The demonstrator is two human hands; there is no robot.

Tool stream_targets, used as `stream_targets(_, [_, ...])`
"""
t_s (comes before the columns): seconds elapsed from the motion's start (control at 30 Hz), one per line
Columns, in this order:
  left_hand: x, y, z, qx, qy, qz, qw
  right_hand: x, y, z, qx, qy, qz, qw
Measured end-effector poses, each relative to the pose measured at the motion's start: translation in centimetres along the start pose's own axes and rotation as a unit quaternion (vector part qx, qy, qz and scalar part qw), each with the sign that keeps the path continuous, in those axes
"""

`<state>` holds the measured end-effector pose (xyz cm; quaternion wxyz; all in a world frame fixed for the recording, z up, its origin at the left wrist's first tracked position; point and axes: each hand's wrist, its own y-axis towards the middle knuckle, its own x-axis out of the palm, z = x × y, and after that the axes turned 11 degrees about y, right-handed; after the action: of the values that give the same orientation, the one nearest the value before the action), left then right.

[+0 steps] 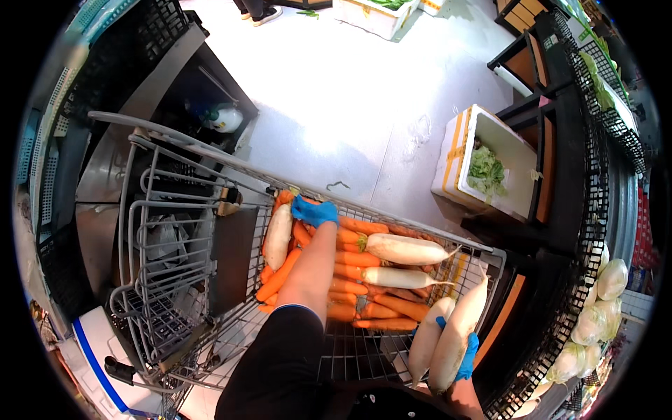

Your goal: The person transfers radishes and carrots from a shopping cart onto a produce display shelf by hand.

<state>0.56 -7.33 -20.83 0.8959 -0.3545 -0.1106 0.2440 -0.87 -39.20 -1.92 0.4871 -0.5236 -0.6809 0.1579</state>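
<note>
A wire shopping cart (pixel 178 231) holds a pile of orange carrots (pixel 357 280) and long white radishes (pixel 402 248). My left hand (pixel 313 211), in a blue glove, reaches deep into the cart's far end and rests on the carrots beside a white radish (pixel 278 236); I cannot tell if it grips one. My right hand (pixel 465 353), also blue-gloved, is closed on two long white radishes (pixel 448 336) held upright near the cart's right edge.
A white foam box (pixel 465 157) with green leaves stands on the grey floor beyond the cart. Black wire shelving (pixel 595 231) with pale cabbages (pixel 602 308) runs along the right. Dark crates and a metal counter (pixel 126 126) lie to the left.
</note>
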Motion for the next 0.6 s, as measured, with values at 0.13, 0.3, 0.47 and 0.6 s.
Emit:
stream_targets(0.13, [-2.8, -0.4, 1.0, 0.199, 0.430, -0.047, 0.880, -0.7, -0.5, 0.3, 0.019, 0.022, 0.006, 1.000])
stream_targets(0.3, [-6.6, 0.6, 4.4, 0.196, 0.581, -0.293, 0.734, 0.5, -0.1, -0.1, 0.078, 0.171, -0.012, 0.982])
stream_targets(0.47, [-6.6, -0.3, 9.5, 0.239, 0.823, -0.148, 0.494, 0.1, -0.1, 0.4, 0.044, 0.191, -0.022, 0.980])
stream_targets(0.6, [-7.8, 2.2, 9.3, 0.200, 0.800, -0.200, 0.529, -1.0, 0.4, 0.1, 0.090, 0.156, -0.028, 0.983])
